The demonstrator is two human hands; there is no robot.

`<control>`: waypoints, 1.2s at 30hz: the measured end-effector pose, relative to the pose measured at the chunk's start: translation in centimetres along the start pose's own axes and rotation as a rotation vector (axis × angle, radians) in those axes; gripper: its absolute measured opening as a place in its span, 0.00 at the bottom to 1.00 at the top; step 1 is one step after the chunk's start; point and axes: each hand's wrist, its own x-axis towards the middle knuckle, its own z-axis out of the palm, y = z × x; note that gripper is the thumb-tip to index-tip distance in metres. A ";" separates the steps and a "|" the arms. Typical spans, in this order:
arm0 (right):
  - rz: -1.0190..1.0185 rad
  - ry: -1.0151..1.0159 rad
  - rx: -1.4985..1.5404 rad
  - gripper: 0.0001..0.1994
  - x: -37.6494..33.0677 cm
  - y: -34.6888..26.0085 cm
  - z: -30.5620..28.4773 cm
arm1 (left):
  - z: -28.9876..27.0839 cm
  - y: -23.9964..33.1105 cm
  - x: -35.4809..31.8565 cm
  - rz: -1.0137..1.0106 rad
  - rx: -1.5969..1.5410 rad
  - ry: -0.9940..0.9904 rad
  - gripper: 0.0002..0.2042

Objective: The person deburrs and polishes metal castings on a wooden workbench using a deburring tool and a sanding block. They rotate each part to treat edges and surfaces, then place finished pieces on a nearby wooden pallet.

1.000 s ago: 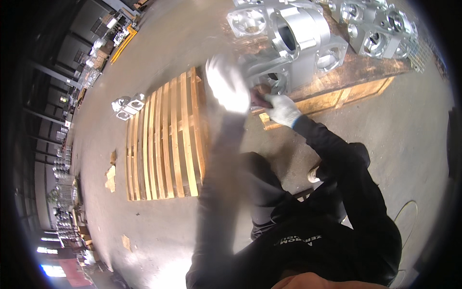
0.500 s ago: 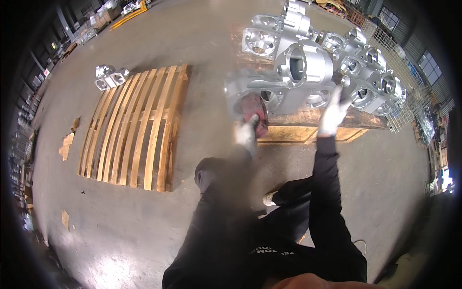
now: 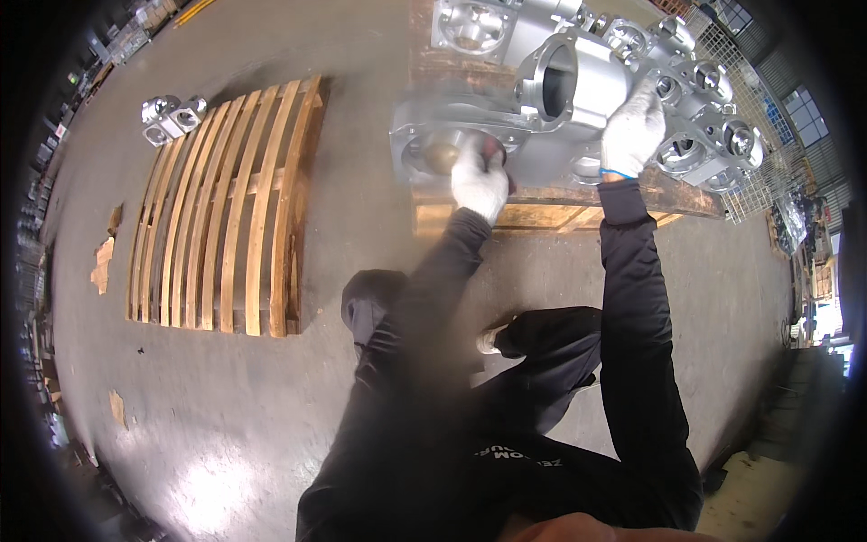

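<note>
2 gloved hands are laid on a large silver metal casting (image 3: 542,99) standing on a wooden pallet (image 3: 560,203). A dark red tool (image 3: 495,155) is gripped by the left hand (image 3: 479,181) at a round opening; the right hand (image 3: 632,131) is pressed flat on the casting, fingers together.

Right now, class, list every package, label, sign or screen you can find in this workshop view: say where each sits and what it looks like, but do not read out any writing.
Printed patch: on the person's dark top, bottom centre; a short pale line of print on black.
Cardboard scraps: on the floor left of the empty wooden pallet; flat, torn, brown.
No signs or screens can be made out.
</note>
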 end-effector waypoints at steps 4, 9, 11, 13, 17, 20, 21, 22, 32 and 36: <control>0.026 -0.149 -0.095 0.29 0.5 -0.9 -0.9 | -4.0 -3.6 1.6 0.631 1.323 -0.357 0.13; 0.136 -0.109 -0.061 0.29 -0.4 -2.2 -1.3 | -2.9 -3.5 1.8 0.447 1.101 -0.300 0.14; 0.097 -0.084 0.045 0.28 -0.6 -2.5 -1.2 | -1.9 -2.1 1.4 0.360 0.664 -0.258 0.14; 0.107 -0.119 0.035 0.27 -0.5 -2.8 -1.3 | -2.3 -0.6 1.4 0.167 0.012 -0.239 0.14; 0.110 -0.194 -0.088 0.25 -0.1 -3.4 -2.1 | -5.1 0.6 1.5 -0.318 -1.409 -0.036 0.14; 0.043 -0.166 -0.006 0.24 -0.5 -3.4 -2.4 | -4.0 0.1 1.1 -0.249 -1.237 -0.052 0.05; 0.057 -0.141 -0.010 0.24 -0.6 -3.4 -2.2 | -2.9 -0.3 0.8 -0.151 -1.194 0.019 0.05; 0.070 -0.116 -0.012 0.24 -0.8 -3.3 -2.0 | -1.7 -0.6 0.9 -0.009 -0.714 0.107 0.07; -0.081 -0.179 -0.083 0.26 -3.7 -1.3 -6.4 | -6.3 -2.5 2.5 0.614 1.133 -0.362 0.05; 0.577 -0.290 0.003 0.25 -13.8 3.8 -10.8 | -4.0 -1.3 -3.0 -0.078 0.114 -0.248 0.09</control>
